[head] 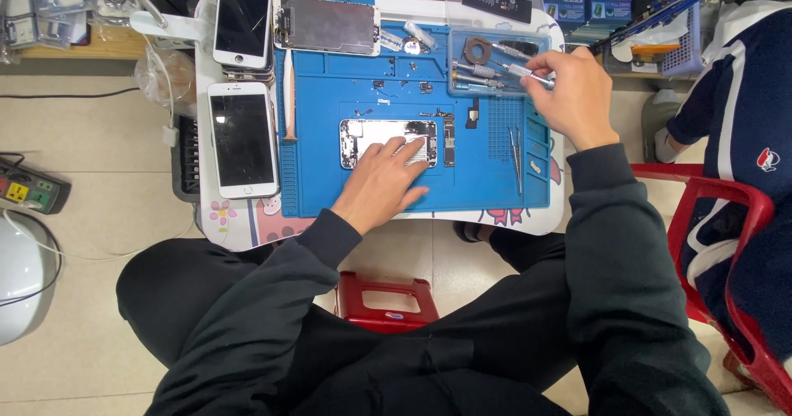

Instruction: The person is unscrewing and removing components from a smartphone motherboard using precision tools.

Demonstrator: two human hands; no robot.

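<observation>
Blue silicone mat carries the opened phone chassis at its centre, pinned flat under the left hand, while at two o'clock the right hand pinches a slim screwdriver over the tool tray; steady pressure seems wise.

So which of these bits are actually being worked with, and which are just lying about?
In use:
left hand on opened phone
right hand holding screwdriver
blue repair mat

Lying about:
two white phones
detached screen
tweezers
power strip
</observation>
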